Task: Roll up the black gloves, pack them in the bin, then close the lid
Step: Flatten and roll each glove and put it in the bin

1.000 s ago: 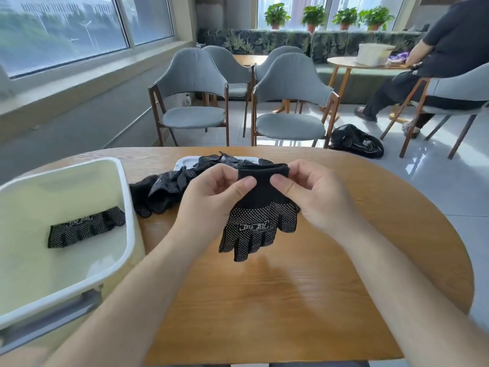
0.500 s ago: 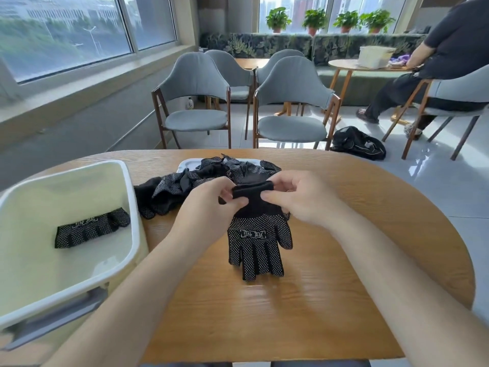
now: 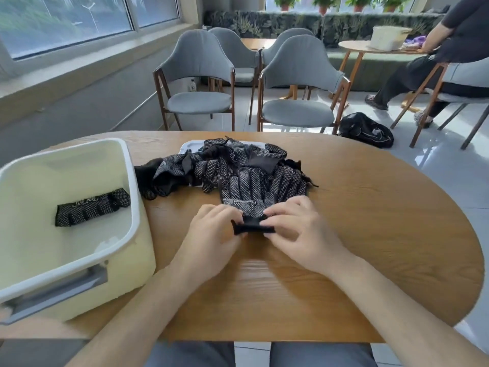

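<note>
Rolling step in hand: glove flat on tabletop, cuff nearest, fingers of left hand and right hand pinching its two ends; next move likely an even, tight roll away toward the pile, then into bin beside rolled glove

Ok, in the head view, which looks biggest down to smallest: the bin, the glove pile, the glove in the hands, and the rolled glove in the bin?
1. bin, though it is also nearest the camera
2. glove pile
3. held glove
4. rolled glove, inside the bin
</note>
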